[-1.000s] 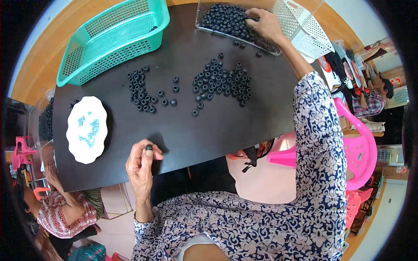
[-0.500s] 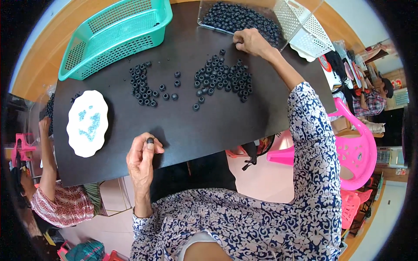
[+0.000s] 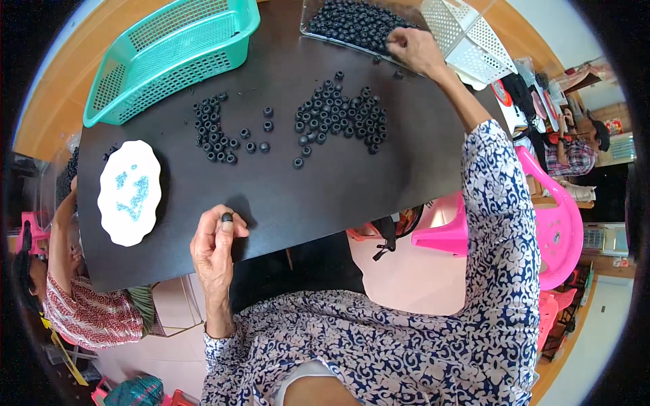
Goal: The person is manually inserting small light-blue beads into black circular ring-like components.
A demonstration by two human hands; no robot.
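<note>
My left hand (image 3: 215, 245) is over the near edge of the dark table, closed, with a small black ring-shaped part (image 3: 227, 217) at its thumb and fingertips. Stretched far out, my right hand (image 3: 416, 51) is at the near right rim of a clear tray (image 3: 338, 41) full of black round parts (image 3: 362, 27). Its fingers are curled; whatever they hold is hidden. Two loose parts (image 3: 398, 74) lie by that hand. A large cluster of black hollow parts (image 3: 338, 111) sits mid-table, and a smaller cluster (image 3: 211, 128) lies left of it.
A green plastic basket (image 3: 172, 74) stands at the far left. Nearer is a white scalloped plate (image 3: 145, 227) with tiny blue bits. A white perforated basket (image 3: 477, 57) is at the far right. Another person (image 3: 95, 304) works at the left, beside a pink chair (image 3: 558, 237) on the opposite side.
My right hand has shifted to the right along the tray's rim, uncovering loose parts beside it. My left hand keeps its pose. The whole view has moved slightly.
</note>
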